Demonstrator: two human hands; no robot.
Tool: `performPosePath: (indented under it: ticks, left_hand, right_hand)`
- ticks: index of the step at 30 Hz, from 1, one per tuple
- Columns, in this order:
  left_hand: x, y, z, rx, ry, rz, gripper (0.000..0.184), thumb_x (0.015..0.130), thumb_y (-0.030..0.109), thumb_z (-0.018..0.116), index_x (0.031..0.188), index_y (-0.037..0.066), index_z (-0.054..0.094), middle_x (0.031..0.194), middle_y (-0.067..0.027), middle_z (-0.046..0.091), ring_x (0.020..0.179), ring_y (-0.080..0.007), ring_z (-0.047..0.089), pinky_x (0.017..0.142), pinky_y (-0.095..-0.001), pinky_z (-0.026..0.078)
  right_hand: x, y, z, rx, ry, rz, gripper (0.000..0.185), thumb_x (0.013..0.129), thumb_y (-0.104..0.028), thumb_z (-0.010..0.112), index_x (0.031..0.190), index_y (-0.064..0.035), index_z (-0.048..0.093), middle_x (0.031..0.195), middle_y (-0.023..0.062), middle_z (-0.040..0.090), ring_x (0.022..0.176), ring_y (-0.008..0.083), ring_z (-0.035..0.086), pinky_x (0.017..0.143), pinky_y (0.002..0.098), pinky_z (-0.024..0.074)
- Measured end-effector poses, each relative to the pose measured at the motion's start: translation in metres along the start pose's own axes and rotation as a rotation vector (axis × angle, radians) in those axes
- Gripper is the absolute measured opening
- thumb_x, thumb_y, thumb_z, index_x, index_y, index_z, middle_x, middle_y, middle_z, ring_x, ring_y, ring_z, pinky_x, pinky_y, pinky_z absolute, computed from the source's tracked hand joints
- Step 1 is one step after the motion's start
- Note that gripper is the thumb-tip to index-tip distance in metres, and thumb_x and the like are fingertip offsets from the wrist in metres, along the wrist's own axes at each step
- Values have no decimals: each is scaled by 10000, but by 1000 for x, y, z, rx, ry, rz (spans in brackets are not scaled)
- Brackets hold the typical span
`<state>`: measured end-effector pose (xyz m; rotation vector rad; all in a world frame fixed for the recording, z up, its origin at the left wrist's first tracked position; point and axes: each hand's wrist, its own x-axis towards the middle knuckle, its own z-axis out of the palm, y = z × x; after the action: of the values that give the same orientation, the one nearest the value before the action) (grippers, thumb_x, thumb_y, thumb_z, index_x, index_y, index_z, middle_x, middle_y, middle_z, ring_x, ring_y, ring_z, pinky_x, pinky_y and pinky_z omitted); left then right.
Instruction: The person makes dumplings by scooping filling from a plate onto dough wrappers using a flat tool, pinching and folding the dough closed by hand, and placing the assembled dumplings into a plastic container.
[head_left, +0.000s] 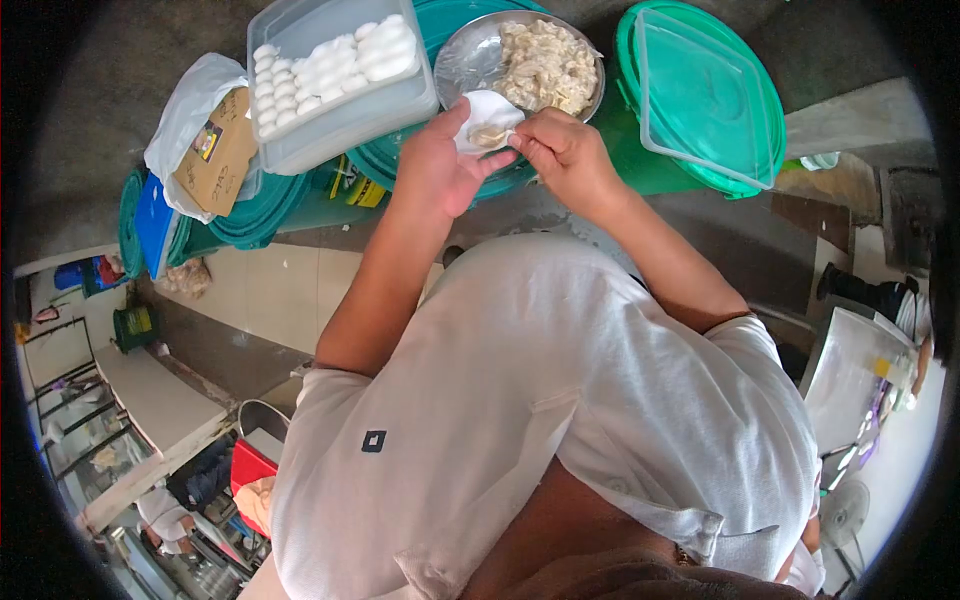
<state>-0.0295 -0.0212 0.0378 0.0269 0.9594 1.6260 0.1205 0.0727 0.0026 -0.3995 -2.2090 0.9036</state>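
Note:
My left hand (445, 160) cups a thin, round white dough wrapper (482, 112) with its thumb and fingers. A small lump of pale filling (487, 136) lies on the wrapper. My right hand (568, 155) is closed, thumb and fingertips pinching the wrapper's right edge. Just beyond my hands, a round metal bowl (468, 62) holds a heap of pale, chunky filling (548, 65). To the left stands a translucent plastic box (345, 125) with several smooth, rounded white dough pieces (345, 60) in rows.
A clear rectangular lid (700, 100) rests on a green round lid (770, 100) at right. On the left are a cardboard piece (222, 160) in a plastic bag (185, 110), a blue board (152, 225) and teal lids (245, 228). Another person (165, 520) is at lower left.

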Motion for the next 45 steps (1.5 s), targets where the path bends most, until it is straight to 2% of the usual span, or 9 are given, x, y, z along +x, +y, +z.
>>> performPosePath:
  ticks: [3, 5, 8, 17, 27, 30, 32, 38, 45]
  left_hand:
    - [6, -8, -14, 68, -57, 37, 375, 973, 283, 571, 1237, 27, 500, 1191, -132, 619, 1057, -298, 607, 830, -495, 491]
    - [5, -13, -12, 52, -23, 41, 357, 964, 273, 588, 1217, 30, 520, 1169, -130, 630, 1033, -291, 617, 809, -486, 495]
    - [5, -15, -12, 45, -17, 32, 332, 948, 271, 619, 1169, 31, 558, 1128, -123, 646, 998, -280, 629, 791, -469, 500]
    - [1, -28, -13, 494, -84, 184, 265, 929, 151, 637, 1156, 25, 582, 1096, -105, 668, 907, -202, 660, 697, -329, 528]
    - [8, -30, -22, 378, -88, 121, 231, 928, 133, 620, 1126, 16, 593, 1020, -109, 690, 826, -213, 692, 655, -310, 523]
    - [7, -28, -21, 370, -97, 87, 209, 935, 129, 603, 1109, 12, 592, 1001, -113, 693, 819, -216, 695, 646, -308, 524]
    - [4, -30, -18, 446, -72, 112, 205, 938, 129, 597, 1104, 9, 591, 991, -113, 694, 811, -213, 696, 637, -300, 524]
    - [5, -29, -22, 602, -76, 138, 227, 946, 129, 585, 1131, -1, 570, 979, -116, 694, 783, -206, 700, 605, -270, 524]
    - [4, -28, -24, 502, -67, 152, 196, 934, 135, 599, 1064, -7, 637, 950, -85, 692, 755, -145, 678, 572, -248, 498]
  right_hand:
    - [-3, 10, 5, 75, 87, 26, 120, 868, -114, 671, 938, -16, 667, 787, 107, 642, 707, 268, 628, 644, 357, 503]
    - [-4, 6, 5, 384, 41, 483, 142, 894, -135, 667, 942, -1, 669, 796, 47, 646, 685, 149, 587, 631, 301, 484]
    - [0, -5, -2, 554, -18, 602, 181, 907, -170, 677, 945, 6, 672, 803, 13, 633, 718, 83, 545, 638, 267, 473]
    - [-8, 10, -4, 135, -53, 172, 122, 880, -82, 638, 966, 2, 658, 867, 148, 667, 771, 225, 640, 708, 342, 504]
    - [-2, -12, -11, 493, -106, 542, 89, 923, -57, 610, 930, 21, 653, 848, 56, 654, 807, 90, 610, 687, 258, 503]
    - [-6, -4, -8, 413, -83, 443, 92, 905, -57, 624, 953, 19, 645, 816, 71, 646, 764, 114, 617, 683, 269, 503]
    - [-8, 8, -6, 98, -78, 89, 114, 882, -68, 635, 965, 10, 643, 792, 93, 642, 738, 149, 628, 681, 293, 506]
    - [-9, 6, -1, 349, -102, 431, 112, 876, -94, 623, 934, 0, 643, 817, 145, 652, 758, 254, 645, 703, 352, 507]
    - [-7, 6, -6, 220, -118, 308, 129, 877, -79, 615, 979, -1, 630, 838, 156, 652, 760, 276, 646, 704, 355, 508]
